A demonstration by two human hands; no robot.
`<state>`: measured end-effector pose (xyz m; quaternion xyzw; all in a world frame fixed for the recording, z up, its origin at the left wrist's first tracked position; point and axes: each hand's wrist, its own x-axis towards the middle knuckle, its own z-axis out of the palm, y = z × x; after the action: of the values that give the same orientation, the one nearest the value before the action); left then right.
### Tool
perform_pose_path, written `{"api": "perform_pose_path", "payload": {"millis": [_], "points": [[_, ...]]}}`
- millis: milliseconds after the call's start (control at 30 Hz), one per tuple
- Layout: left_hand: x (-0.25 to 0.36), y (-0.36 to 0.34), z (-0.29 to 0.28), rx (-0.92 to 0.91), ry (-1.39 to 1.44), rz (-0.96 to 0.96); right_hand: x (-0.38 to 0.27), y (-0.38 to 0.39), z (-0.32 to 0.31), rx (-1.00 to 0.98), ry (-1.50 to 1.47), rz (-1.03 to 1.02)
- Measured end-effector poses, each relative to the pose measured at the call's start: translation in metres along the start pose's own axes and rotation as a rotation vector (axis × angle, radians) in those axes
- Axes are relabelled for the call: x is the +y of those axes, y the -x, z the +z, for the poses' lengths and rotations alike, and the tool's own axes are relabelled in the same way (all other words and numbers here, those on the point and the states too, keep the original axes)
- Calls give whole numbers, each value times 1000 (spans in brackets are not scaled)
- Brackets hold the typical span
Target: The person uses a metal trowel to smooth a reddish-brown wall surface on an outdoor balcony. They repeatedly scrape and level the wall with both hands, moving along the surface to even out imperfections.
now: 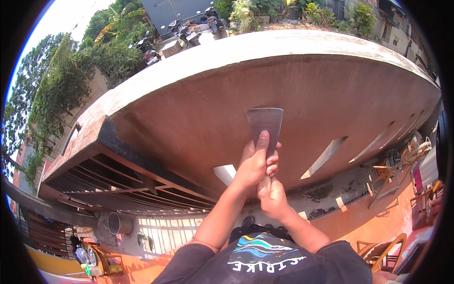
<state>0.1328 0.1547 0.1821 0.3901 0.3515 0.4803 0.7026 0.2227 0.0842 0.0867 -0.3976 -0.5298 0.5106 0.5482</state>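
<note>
A scraper with a wide grey metal blade points away from me, in front of a reddish-brown wall. My left hand is closed around it where the blade narrows, its thumb lying along the blade's face. Lower down, my right hand grips the light-coloured handle, which is mostly hidden by fingers. Whether the blade's edge touches the wall, I cannot tell.
Slanted slots pierce the wall, which has a pale top ledge. A dark slatted metal gate adjoins it on the left. Wooden chairs stand on the orange floor, and a round grey container at lower left. Motorcycles are parked beyond.
</note>
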Motion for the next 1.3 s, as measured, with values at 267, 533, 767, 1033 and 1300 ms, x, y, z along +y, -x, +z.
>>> {"api": "perform_pose_path", "payload": {"millis": [267, 533, 767, 1033, 1300], "points": [[0, 2, 9, 181, 53, -307, -24, -4, 0, 10, 77, 28], [-12, 7, 1, 202, 87, -200, -11, 6, -6, -111, 123, 161], [-65, 7, -18, 205, 179, -175, 23, 35, -16, -77, 106, 69], [-72, -3, -1, 108, 142, -102, 38, 28, -31, -51, -48, 138], [-38, -11, 21, 143, 12, 77, 22, 2, -22, 58, -72, -142]]}}
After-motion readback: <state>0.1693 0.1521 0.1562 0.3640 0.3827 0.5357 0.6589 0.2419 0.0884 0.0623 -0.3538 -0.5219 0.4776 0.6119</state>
